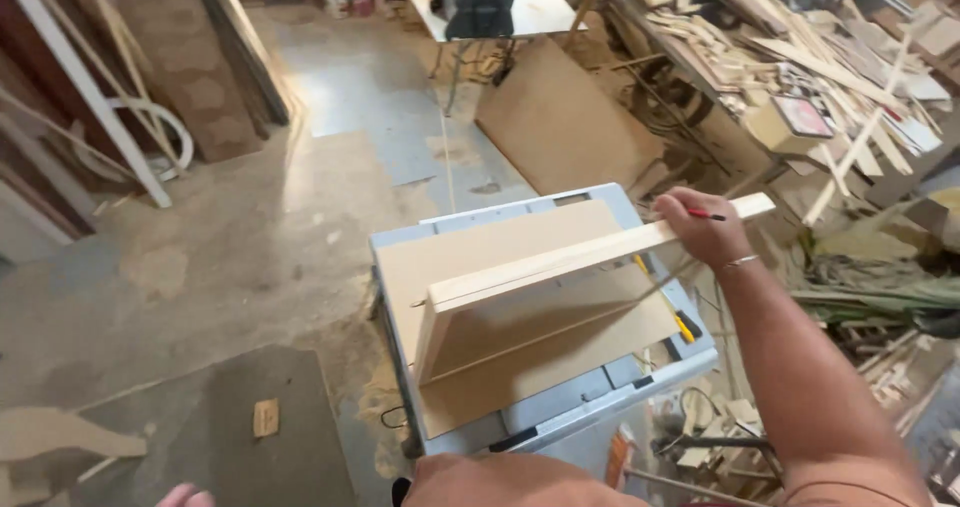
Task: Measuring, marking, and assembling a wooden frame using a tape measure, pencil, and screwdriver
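- Right hand, at 3 o'clock of the saw table: fingers wrapped around the far end of a long pale wooden strip, with a red pencil pinched along the knuckles.
- The strip lies tilted across a flat light-brown fibreboard panel, running from 8 o'clock up to 2 o'clock; its lower edge appears to rest on the panel, though the contact line is partly in shadow.
- The panel sits on a grey-blue metal table saw, covering most of the top.
- Left hand: only the fingertips show at 7 o'clock, at the lower frame edge; whether they are spread or curled cannot be told, and they touch nothing visible.
- Handling note: the strip is best kept steady by a firm grip near its end, its edge pressed flat to the panel so it does not pivot.
- Surroundings: a yellow-handled tool lies just beside the panel at 4 o'clock; a heap of pale wood offcuts crowds 1 o'clock; a leaning brown board stands at 12 o'clock; sawdust covers the concrete floor at 8 o'clock.
- Obstruction: the offcut heap stands near the strip's free end.
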